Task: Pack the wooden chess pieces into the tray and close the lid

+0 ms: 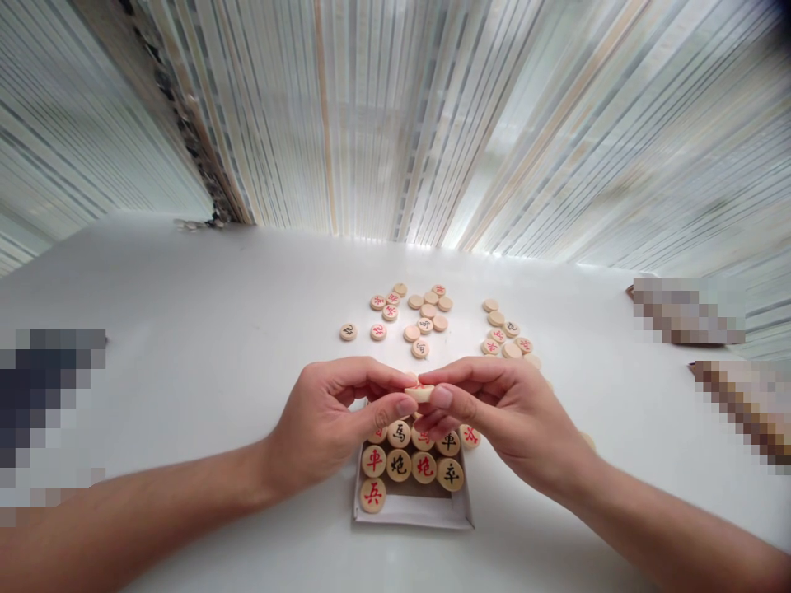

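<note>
Both the left hand (pixel 334 420) and right hand (pixel 507 412) have their fingers (pixel 371 370) pinching one wooden disc (pixel 420 394), just above the shallow box (pixel 414 512); loose discs (pixel 428 310) lie toward the table's (pixel 247 321) far edge.

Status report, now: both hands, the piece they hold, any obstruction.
Left hand and right hand pinching one red-marked round piece. Piece held up, nearly edge-on to camera. Hands hiding far end of box; loose pieces scattered beyond.

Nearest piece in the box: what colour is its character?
Red; the piece shows in the head view.
</note>
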`<state>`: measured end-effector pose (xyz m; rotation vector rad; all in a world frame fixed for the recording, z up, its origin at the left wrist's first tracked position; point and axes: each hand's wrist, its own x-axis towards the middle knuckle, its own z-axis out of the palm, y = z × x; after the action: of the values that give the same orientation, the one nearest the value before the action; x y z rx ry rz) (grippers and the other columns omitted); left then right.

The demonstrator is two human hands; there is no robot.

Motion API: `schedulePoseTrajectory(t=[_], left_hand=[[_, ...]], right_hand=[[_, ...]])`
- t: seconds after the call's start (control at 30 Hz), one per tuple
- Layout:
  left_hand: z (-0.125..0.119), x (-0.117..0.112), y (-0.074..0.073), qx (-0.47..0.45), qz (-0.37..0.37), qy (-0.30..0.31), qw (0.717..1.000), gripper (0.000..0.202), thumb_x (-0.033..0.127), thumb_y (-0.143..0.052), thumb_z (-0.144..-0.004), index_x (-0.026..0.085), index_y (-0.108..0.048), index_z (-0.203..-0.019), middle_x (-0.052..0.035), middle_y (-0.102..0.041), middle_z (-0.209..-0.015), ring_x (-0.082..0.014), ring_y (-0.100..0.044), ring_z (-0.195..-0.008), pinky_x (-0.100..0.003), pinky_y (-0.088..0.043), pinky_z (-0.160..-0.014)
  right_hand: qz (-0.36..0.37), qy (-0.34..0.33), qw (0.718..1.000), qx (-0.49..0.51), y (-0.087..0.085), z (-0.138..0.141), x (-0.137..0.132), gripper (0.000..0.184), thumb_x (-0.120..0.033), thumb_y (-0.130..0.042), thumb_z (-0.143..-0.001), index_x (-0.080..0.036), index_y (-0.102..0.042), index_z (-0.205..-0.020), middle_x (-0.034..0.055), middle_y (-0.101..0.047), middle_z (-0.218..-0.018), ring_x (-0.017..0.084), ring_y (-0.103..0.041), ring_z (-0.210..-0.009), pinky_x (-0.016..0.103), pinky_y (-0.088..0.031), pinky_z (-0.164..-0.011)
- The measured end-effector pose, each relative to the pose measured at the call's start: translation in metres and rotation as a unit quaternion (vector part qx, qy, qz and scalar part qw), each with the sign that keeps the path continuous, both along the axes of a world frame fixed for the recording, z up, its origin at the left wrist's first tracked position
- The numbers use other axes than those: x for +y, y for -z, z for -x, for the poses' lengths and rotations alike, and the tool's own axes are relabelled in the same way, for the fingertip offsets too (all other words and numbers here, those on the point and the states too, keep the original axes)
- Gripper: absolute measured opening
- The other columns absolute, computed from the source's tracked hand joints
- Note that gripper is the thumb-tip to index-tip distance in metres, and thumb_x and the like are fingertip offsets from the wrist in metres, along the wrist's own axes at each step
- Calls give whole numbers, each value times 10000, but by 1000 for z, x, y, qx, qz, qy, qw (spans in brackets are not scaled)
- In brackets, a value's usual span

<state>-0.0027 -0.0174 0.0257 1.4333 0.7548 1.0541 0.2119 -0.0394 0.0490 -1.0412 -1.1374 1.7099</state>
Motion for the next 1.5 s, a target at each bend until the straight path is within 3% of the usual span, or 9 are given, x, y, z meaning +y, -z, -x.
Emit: schedulePoseTrajectory(t=[0.2, 0.4, 0.67, 0.93, 1.07, 1.2, 1.33, 1.5], left_hand=[[-2, 0, -2, -35, 35, 31, 998, 50, 197, -803, -924, 171, -842, -943, -47, -842, -852, -114, -779, -740, -145, -625, -677], [-1, -3, 4, -44, 3, 72, 996, 354, 112, -831, -875, 201, -801, -1216, -64, -849, -930, -150, -801, -832, -220, -661, -798], [-1, -3, 3, -30, -2, 41, 999, 326, 71, -880, -798, 193, -853, -1099, -53, -859, -910, -152, -813, -786, -174, -657, -744], [2, -5, 1, 32, -96, 60, 993, 349, 42, -820, -838, 189, -843, -1153, -46, -843, -882, -135, -779, -724, -177, -638, -692], [1, -7, -2, 46, -138, 66, 987, 367, 14, -799, -848, 192, -837, -1166, -50, -851, -942, -139, -790, -781, -181, -634, -745], [1, -5, -4, 21, -86, 92, 992, 385, 27, -812, -851, 203, -831, -1192, -38, -848, -902, -129, -792, -765, -166, -635, -738], [1, -4, -3, 1, -43, 76, 996, 364, 52, -851, -821, 198, -845, -1154, -52, -848, -891, -137, -790, -749, -175, -643, -724], [0, -4, -2, -12, -42, 65, 997, 379, 30, -871, -789, 210, -854, -1122, -26, -841, -835, -113, -775, -709, -151, -631, -705]], right_hand=[[4, -10, 1000, 4, 0, 2, -3, 259, -307, -982, -741, -182, -863, -935, 46, -805, -732, 139, -777, -662, 178, -646, -641], [79, -58, 994, 55, 0, 2, 0, 296, -396, -941, -790, -133, -806, -794, 55, -780, -707, 144, -766, -614, 195, -642, -574], [101, -66, 991, 55, 5, 2, -1, 299, -261, -992, -717, -134, -791, -896, 37, -781, -715, 119, -730, -591, 176, -595, -564], [108, -50, 993, 21, 6, 5, -4, 383, -242, -1036, -613, -145, -715, -797, -7, -716, -648, 79, -626, -524, 144, -493, -483], [95, -41, 995, -2, 6, 8, -4, 384, -299, -1008, -667, -153, -659, -731, -19, -687, -588, 66, -573, -467, 141, -450, -443], [74, -63, 995, 14, 5, 6, -3, 315, -338, -931, -784, -150, -681, -752, -8, -695, -595, 73, -590, -475, 158, -471, -472], [84, -72, 993, 34, 6, 3, -2, 303, -397, -841, -883, -147, -712, -772, 10, -702, -601, 92, -647, -521, 169, -509, -515], [86, -71, 993, 43, 6, 2, -4, 241, -301, -898, -819, -149, -710, -821, 7, -728, -672, 88, -659, -536, 162, -510, -520]])
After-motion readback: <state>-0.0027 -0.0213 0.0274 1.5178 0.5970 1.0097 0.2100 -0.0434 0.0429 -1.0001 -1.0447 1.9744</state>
